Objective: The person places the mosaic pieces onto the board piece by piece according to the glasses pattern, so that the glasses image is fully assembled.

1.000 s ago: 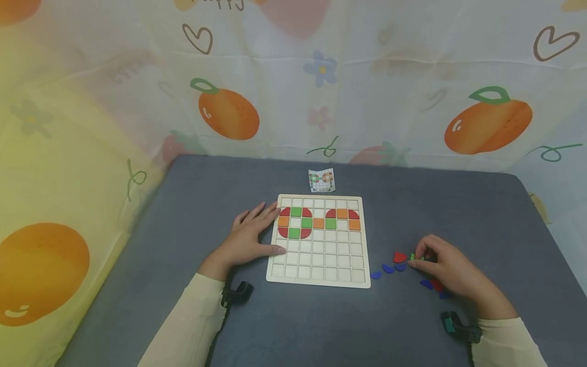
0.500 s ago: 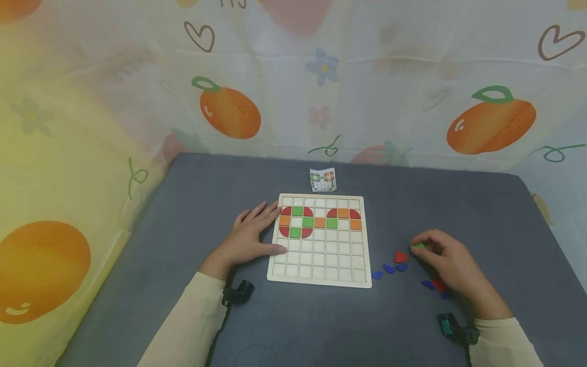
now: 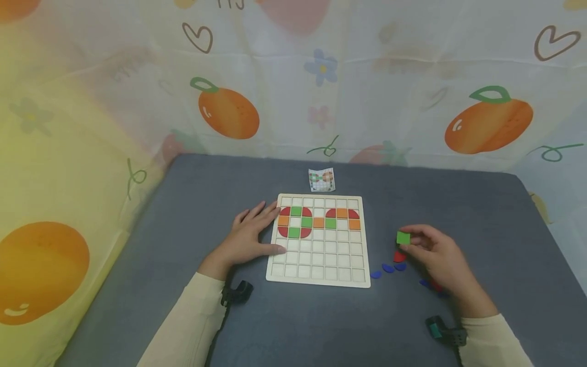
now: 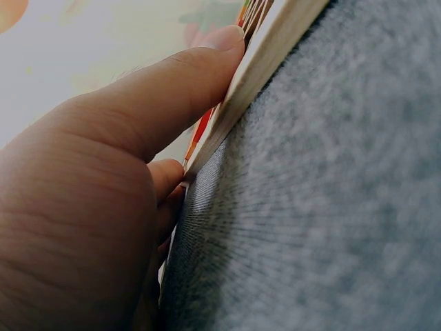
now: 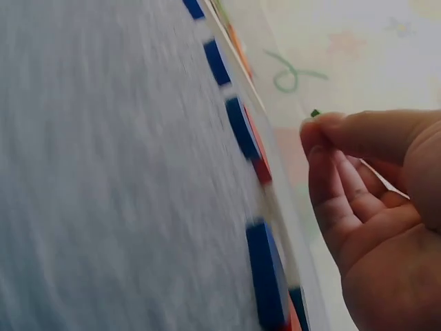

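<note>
A pale wooden grid board point(image 3: 318, 262) lies on the table, with red, green and orange tiles set in its upper rows. My left hand point(image 3: 249, 237) rests at the board's left edge, fingers spread and nearly straight. In the left wrist view the thumb point(image 4: 172, 86) lies on the board's rim. Right of the board, my right hand point(image 3: 440, 255) pinches a green square tile point(image 3: 403, 238) between thumb and fingertips, raised over the table. Only a small green corner point(image 5: 315, 113) of that tile shows in the right wrist view. Just below it sits a red tile point(image 3: 399, 257).
Blue half-round pieces point(image 3: 388, 268) lie scattered between board and right hand. Another red piece point(image 3: 436, 286) and more blue ones lie partly hidden under the right wrist. A small printed pattern card point(image 3: 322, 180) lies behind the board. A printed cloth point(image 3: 376, 112) hangs behind the table.
My right hand has lifted the green tile off the table and carried it up and to the left, turning its face into view. The left hand and board stay where they were.
</note>
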Action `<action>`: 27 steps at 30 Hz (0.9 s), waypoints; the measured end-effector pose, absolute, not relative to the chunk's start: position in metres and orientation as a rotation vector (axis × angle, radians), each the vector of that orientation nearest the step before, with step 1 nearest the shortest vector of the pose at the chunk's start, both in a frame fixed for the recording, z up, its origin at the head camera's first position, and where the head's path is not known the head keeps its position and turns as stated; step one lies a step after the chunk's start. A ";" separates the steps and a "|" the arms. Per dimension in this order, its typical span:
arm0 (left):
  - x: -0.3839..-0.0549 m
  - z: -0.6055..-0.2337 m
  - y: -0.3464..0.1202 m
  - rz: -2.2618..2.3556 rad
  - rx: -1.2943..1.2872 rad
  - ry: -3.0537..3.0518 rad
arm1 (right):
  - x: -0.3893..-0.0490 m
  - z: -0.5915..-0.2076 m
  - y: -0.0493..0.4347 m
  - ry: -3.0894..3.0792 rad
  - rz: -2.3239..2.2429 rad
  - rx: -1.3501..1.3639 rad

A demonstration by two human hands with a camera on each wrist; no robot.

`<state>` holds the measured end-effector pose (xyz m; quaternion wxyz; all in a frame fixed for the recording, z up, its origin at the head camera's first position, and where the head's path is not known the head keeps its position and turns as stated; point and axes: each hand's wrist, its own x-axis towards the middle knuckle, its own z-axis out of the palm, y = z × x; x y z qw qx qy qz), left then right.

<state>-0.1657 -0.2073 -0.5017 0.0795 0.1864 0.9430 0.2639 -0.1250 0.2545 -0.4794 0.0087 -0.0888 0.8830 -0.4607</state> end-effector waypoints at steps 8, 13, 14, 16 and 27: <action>-0.164 -0.505 -0.208 0.777 0.536 2.829 | -0.131 -0.483 0.220 2.643 -1.531 -0.283; -0.164 -0.505 -0.209 0.786 0.549 2.831 | -0.137 -0.486 0.195 2.568 -1.579 -0.301; -0.164 -0.505 -0.209 0.786 0.554 2.832 | -0.138 -0.487 0.190 2.561 -1.590 -0.308; -0.164 -0.505 -0.209 0.786 0.563 2.835 | -0.140 -0.488 0.181 2.553 -1.606 -0.321; -0.166 -0.504 -0.208 0.781 0.558 2.836 | -0.149 -0.490 0.144 2.626 -1.521 -0.253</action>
